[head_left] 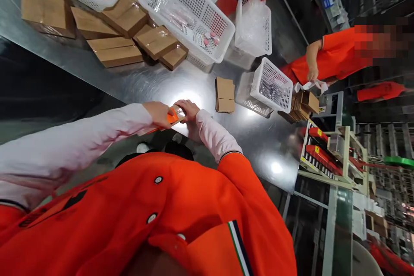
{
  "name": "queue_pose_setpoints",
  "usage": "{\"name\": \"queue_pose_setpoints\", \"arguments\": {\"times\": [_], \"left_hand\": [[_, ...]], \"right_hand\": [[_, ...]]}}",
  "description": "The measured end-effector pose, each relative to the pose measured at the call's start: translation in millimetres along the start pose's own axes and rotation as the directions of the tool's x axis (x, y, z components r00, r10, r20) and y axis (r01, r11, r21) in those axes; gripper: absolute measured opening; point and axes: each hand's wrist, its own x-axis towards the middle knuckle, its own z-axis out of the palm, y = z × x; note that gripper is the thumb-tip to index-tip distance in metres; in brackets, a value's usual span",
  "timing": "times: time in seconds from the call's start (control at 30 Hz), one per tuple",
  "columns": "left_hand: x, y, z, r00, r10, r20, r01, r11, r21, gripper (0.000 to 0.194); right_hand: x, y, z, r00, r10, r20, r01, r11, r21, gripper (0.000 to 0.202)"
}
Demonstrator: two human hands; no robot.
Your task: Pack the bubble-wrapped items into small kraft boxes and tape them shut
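Observation:
My left hand [159,113] and my right hand [189,109] meet over the shiny metal table [155,82], close to my chest. Together they grip a small flat packet [176,115] with an orange end and a clear wrapped part. Both hands close around it from either side. A small stack of flat brown cardboard pieces [225,94] lies on the table just right of my hands. My pale pink sleeves and orange vest fill the lower part of the view.
White plastic baskets [186,10] [271,84] [252,23] stand on the table, some holding wrapped items. Brown cardboard boxes [114,51] lie at the upper left. A co-worker in orange [326,58] handles paper at the right. A roller rack [323,151] stands lower right.

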Motion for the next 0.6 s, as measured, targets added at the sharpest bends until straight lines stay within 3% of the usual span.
{"name": "queue_pose_setpoints", "arguments": {"times": [0.17, 0.27, 0.43, 0.6], "left_hand": [[-55, -53, 53.2, 0.988, -0.121, 0.098, 0.123, 0.992, -0.020, 0.087], [-67, -62, 85.2, 0.986, -0.149, 0.081, 0.154, 0.986, -0.058, 0.085], [-54, -50, 131.4, 0.987, -0.155, -0.039, 0.147, 0.975, -0.168, 0.076], [-5, -36, 152.0, 0.968, -0.249, -0.005, 0.231, 0.905, -0.356, 0.071]], "right_hand": [[5, 2, -3, 0.998, -0.057, 0.042, 0.056, 0.998, 0.028, 0.078], [13, -1, -2, 0.991, -0.089, 0.104, 0.088, 0.996, 0.020, 0.083], [23, 0, 7, 0.992, -0.065, 0.106, 0.063, 0.998, 0.022, 0.092], [25, 1, 18, 0.999, -0.018, 0.034, 0.015, 0.997, 0.081, 0.094]]}}
